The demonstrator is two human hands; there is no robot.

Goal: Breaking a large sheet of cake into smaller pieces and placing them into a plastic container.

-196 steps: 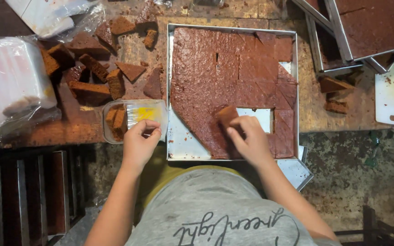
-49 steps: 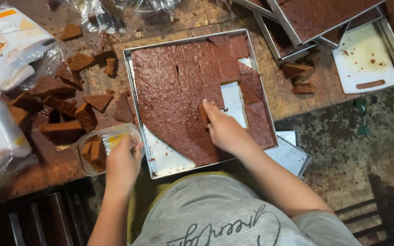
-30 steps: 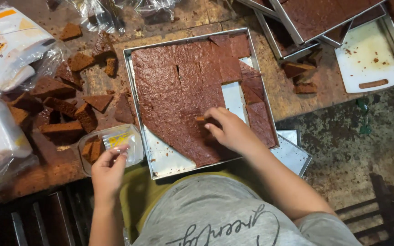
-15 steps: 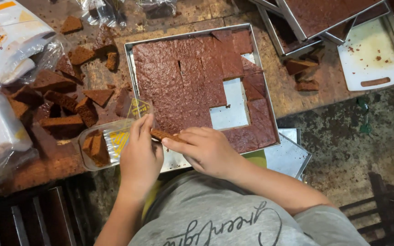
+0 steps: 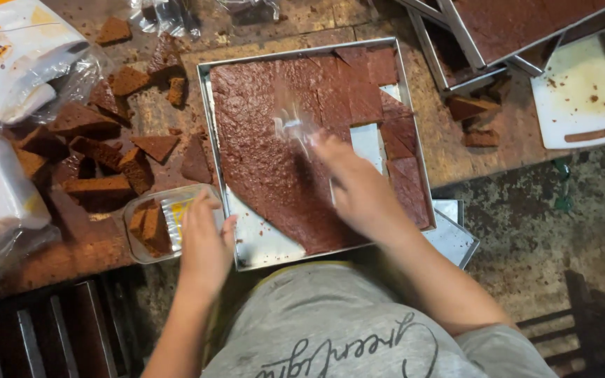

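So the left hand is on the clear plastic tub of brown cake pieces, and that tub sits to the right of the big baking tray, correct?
Not quite. The head view shows the left hand on the clear plastic tub of cake pieces, but the tub sits left of the baking tray, not right.

Seen from above, the person's bare left hand (image 5: 204, 241) reaches forward palm down with fingers curled lightly together, while the right hand (image 5: 358, 189) stretches farther ahead, forearm angled inward, its motion-blurred fingers pinched at the tips.
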